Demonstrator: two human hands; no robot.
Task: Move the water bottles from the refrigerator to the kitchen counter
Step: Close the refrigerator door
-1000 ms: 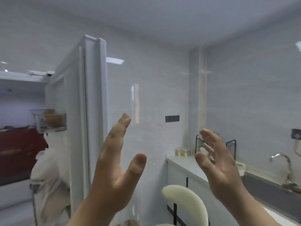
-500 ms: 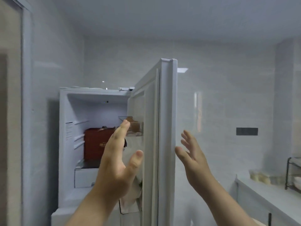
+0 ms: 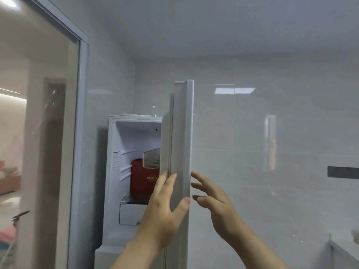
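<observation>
A: Fridge state?
B: White refrigerator [image 3: 134,171] stands open in the corner, its tall white door [image 3: 181,152] edge-on to the camera. Inside: dark red box [image 3: 144,181] on a shelf, white box [image 3: 129,214] below it, clear door bin [image 3: 152,160] up by the door.
A: Hands?
B: Left hand [image 3: 165,212] raised at the door's inner side, fingers spread, thumb over the door edge, grip open, holding nothing. Right hand [image 3: 215,202] just right of the door edge, fingers splayed, also empty.
A: Water bottles?
B: Can't make out any. Too blurred inside.
A: Bench?
B: White bench corner [image 3: 347,251] at lower right, well apart from the fridge.
</observation>
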